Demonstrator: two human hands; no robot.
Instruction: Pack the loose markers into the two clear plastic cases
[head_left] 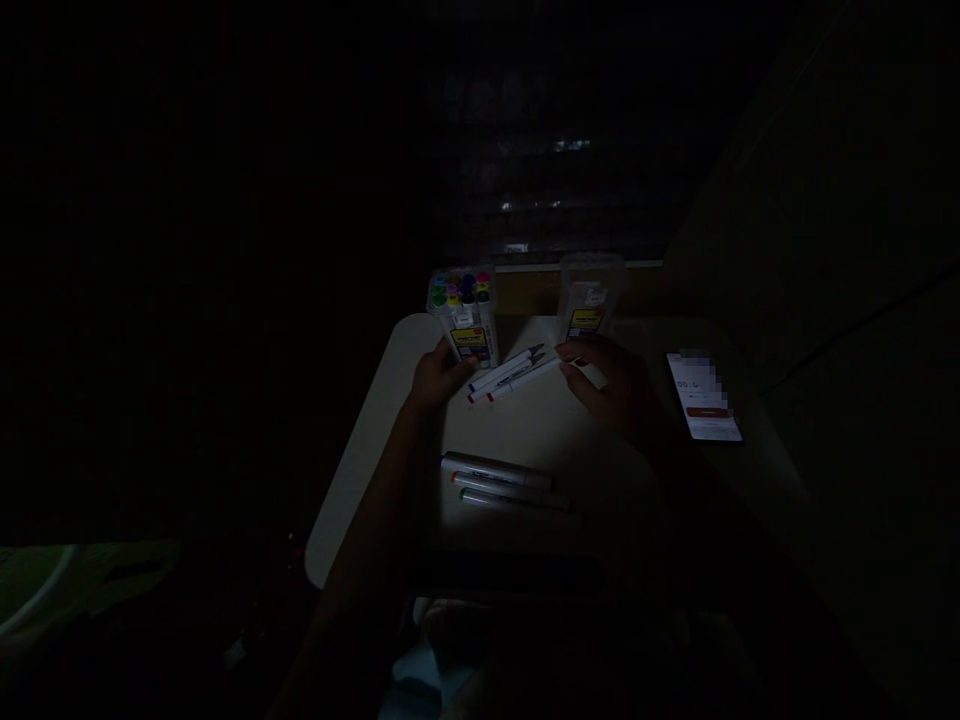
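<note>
The scene is very dark. My left hand (437,378) rests against the base of a clear box of coloured markers (463,312), fingers curled beside it; what it grips, if anything, is hidden. My right hand (611,385) is closed on a white marker (589,372) at the table's far right. Two white markers (506,374) lie between my hands, tips pointing up and right. Three more markers (499,482) lie side by side nearer to me.
A second clear marker box (589,295) stands behind my right hand. A lit phone (703,396) lies at the right of the small pale table (360,450). A dark wall with slats rises behind.
</note>
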